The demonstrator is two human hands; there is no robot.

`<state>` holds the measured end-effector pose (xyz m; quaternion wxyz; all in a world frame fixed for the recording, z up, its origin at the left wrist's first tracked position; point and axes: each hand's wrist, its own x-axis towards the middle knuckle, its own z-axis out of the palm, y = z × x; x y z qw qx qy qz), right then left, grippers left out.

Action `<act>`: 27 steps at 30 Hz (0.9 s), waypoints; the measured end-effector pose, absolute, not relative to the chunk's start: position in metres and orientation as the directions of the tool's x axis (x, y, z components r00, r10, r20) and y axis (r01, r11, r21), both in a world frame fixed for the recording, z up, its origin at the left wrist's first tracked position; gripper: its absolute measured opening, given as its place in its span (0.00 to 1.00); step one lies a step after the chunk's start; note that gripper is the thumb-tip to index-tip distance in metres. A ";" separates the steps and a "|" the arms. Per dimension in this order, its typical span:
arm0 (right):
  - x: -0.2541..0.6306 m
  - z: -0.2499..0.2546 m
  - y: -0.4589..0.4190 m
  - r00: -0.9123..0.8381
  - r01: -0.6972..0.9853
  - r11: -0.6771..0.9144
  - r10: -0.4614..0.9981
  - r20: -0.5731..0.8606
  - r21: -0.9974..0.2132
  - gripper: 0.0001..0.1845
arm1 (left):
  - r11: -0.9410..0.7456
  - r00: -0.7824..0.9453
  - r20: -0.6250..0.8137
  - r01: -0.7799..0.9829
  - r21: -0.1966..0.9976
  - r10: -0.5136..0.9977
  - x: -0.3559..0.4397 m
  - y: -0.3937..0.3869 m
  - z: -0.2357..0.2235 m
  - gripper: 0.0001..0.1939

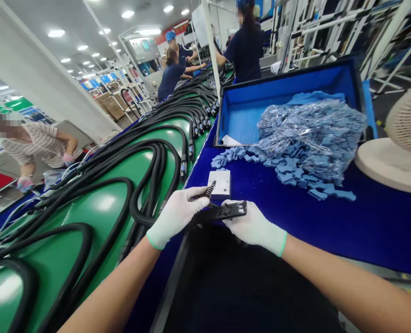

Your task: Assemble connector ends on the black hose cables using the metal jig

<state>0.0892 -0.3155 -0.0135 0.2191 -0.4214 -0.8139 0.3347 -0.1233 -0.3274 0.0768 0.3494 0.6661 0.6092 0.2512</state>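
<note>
Left grip (178,213): pinches your ribbed piece (211,188), lower end hidden
Right grip (250,225): holds your black part (226,211)
Pale marks (240,208): unreadable

Eyes out for lettering, and we can't read a single word. Just nearer us than the black-rimmed, rectangular blue bin (240,115), pale marks show on the long, glossy black piece (222,212), too small for us to decipher. Back beyond the bin, leftward, the red banner-like strip (182,31) blurs.
</note>
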 end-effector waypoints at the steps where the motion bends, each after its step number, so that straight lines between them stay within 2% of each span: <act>1: 0.094 -0.010 -0.318 -0.558 0.544 0.436 0.826 0.078 -0.717 0.14 | -0.008 0.128 -0.092 0.625 0.781 0.987 -0.121 -0.327 0.077 0.23; 4: 0.117 0.002 -0.326 -0.655 0.606 0.550 0.755 0.032 -0.575 0.15 | -0.004 0.131 -0.081 0.549 0.836 0.988 -0.116 -0.327 0.075 0.23; 5: 0.127 0.005 -0.328 -0.635 0.665 0.548 0.773 0.001 -0.507 0.16 | -0.008 0.144 -0.077 0.510 0.860 0.987 -0.116 -0.327 0.074 0.22; 7: 0.144 0.010 -0.331 -0.478 0.791 0.443 0.878 0.027 -0.422 0.13 | -0.006 0.175 -0.075 0.425 0.905 0.982 -0.115 -0.328 0.070 0.23; 8: 0.150 0.012 -0.331 -0.381 0.812 0.374 0.921 0.077 -0.448 0.12 | 0.006 0.181 -0.083 0.386 0.922 0.980 -0.116 -0.329 0.069 0.23; 10: 0.156 0.017 -0.332 -0.272 0.703 0.277 0.956 0.112 -0.655 0.26 | 0.047 0.191 -0.114 0.324 0.945 0.975 -0.114 -0.333 0.068 0.23; 12: 0.155 0.023 -0.332 -0.337 0.399 0.125 0.941 -0.019 -0.908 0.37 | 0.061 0.196 -0.125 0.306 0.950 0.973 -0.111 -0.337 0.071 0.23; 13: 0.152 0.026 -0.333 -0.397 0.236 -0.010 0.912 -0.106 -0.972 0.37 | 0.050 0.198 -0.119 0.322 0.945 0.973 -0.109 -0.340 0.073 0.23; 14: 0.148 0.028 -0.333 -0.454 0.100 -0.136 0.875 -0.167 -0.986 0.35 | 0.026 0.204 -0.106 0.362 0.932 0.973 -0.107 -0.342 0.075 0.22; 16: 0.140 0.032 -0.334 -0.509 -0.047 -0.279 0.833 -0.217 -0.959 0.32 | -0.049 0.233 -0.077 0.489 0.871 0.969 -0.105 -0.347 0.079 0.19; 19: 0.129 0.035 -0.336 -0.517 -0.103 -0.326 0.825 -0.229 -0.940 0.31 | -0.170 0.303 -0.038 0.632 0.756 0.952 -0.104 -0.355 0.080 0.17; 22: 0.121 0.035 -0.339 -0.563 -0.177 -0.357 0.801 -0.203 -0.917 0.28 | -0.251 0.324 0.038 0.646 0.721 0.945 -0.104 -0.363 0.079 0.15; 24: 0.117 0.036 -0.341 -0.592 -0.216 -0.369 0.785 -0.179 -0.904 0.27 | -0.250 0.315 0.044 0.651 0.717 0.948 -0.102 -0.367 0.080 0.15; 27: 0.112 0.039 -0.344 -0.618 -0.199 -0.357 0.769 -0.166 -0.913 0.25 | -0.195 0.308 -0.033 0.678 0.708 0.951 -0.095 -0.374 0.085 0.16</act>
